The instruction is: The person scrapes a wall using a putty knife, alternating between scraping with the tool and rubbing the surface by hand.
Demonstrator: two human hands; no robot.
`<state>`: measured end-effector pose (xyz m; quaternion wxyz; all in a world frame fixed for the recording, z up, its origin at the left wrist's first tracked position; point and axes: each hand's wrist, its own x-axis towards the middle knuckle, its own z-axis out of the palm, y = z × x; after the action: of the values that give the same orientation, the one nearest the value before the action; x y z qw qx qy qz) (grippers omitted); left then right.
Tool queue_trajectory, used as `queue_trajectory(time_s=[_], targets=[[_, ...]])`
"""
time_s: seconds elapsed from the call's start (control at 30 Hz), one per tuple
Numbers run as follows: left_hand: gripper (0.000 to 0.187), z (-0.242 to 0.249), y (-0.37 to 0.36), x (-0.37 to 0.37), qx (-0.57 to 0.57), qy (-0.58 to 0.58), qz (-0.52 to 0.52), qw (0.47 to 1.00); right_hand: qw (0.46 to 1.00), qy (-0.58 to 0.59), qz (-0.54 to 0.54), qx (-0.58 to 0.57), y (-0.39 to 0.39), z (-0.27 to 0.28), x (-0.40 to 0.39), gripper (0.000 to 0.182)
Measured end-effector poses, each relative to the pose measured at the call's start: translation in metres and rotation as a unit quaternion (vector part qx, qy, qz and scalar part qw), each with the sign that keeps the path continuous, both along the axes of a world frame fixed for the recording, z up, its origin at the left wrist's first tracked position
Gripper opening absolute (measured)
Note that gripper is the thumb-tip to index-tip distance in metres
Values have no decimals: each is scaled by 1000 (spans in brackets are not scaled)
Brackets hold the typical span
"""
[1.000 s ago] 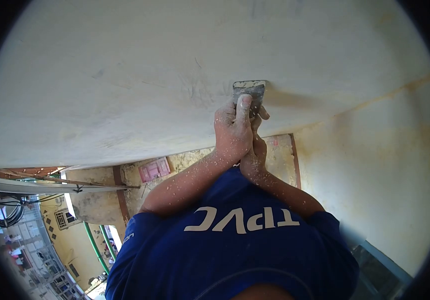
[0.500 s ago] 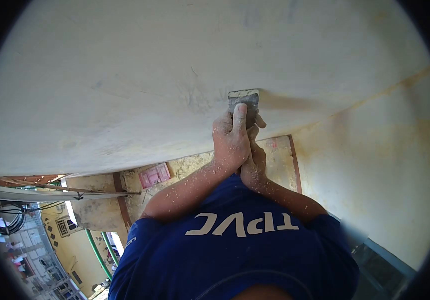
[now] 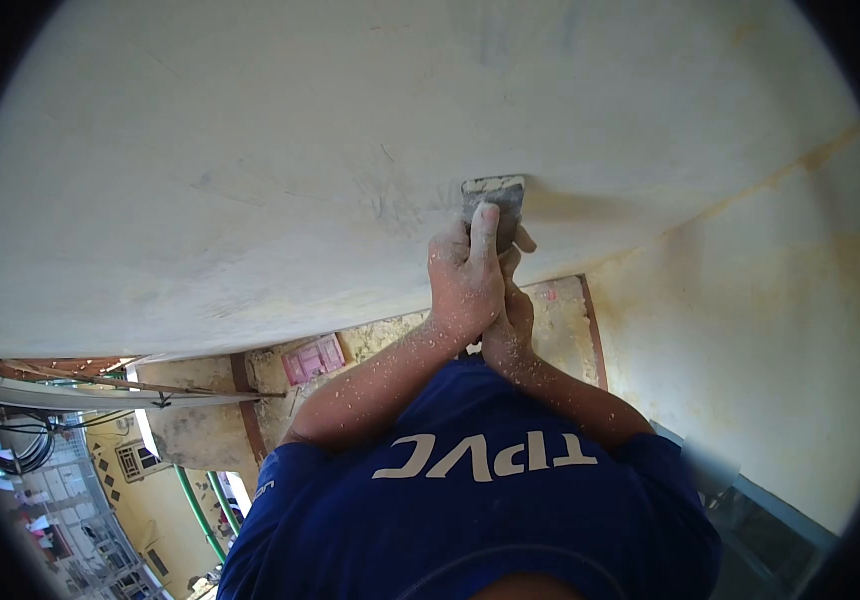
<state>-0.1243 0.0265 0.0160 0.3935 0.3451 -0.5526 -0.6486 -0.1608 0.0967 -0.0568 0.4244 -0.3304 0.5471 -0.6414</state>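
A grey scraper (image 3: 496, 200) with a broad, flat blade is held against the pale wall (image 3: 300, 150), its far edge caked with whitish material. My left hand (image 3: 463, 278) is closed round it, thumb stretched along the blade's face. Pressed in behind and below is my right hand (image 3: 514, 312), wrapped at the same tool; its fingers are partly hidden by the left hand and the scraper, and one fingertip shows beside the blade. The scraper's handle is out of sight within the hands. White dust and flakes cover both hands and forearms.
A pink plastic tray (image 3: 314, 359) lies on the stained ledge (image 3: 375, 338) below. Green pipes (image 3: 200, 512), coiled black cable (image 3: 25, 448) and a building stand at lower left. A second wall (image 3: 750, 330) meets the first at right.
The scraper and both hands sit very slightly further right in view. The view itself has shifted a little, and the grip looks the same.
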Motion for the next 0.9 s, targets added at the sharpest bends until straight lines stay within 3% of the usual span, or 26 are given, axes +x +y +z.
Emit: queue_trajectory(time_s=[0.1,0.27,0.43,0.57,0.67,0.73,0.8,0.87,0.9], targets=[[42,-16,0,4,0,-65,-19,998,999,-39,14,26,4,-8,2,46],[42,-15,13,2,87,-20,37,995,996,-67,23,49,18,-13,7,48],[42,-34,11,3,38,-27,42,998,998,-38,26,48,15,-28,6,46],[43,1,4,2,62,7,6,998,1000,-6,-10,12,4,-2,4,46],[42,6,0,1,-16,-4,-1,1000,1000,16,2,-17,1,6,1,47],[41,-12,9,4,48,10,34,998,998,-55,-5,21,9,0,10,46],[40,9,9,5,77,28,27,996,997,-74,-7,38,10,15,8,47],[35,32,2,4,30,67,17,997,999,-5,33,-10,2,26,-2,48],[36,26,0,4,17,63,17,998,999,-28,36,-14,1,23,-2,49]])
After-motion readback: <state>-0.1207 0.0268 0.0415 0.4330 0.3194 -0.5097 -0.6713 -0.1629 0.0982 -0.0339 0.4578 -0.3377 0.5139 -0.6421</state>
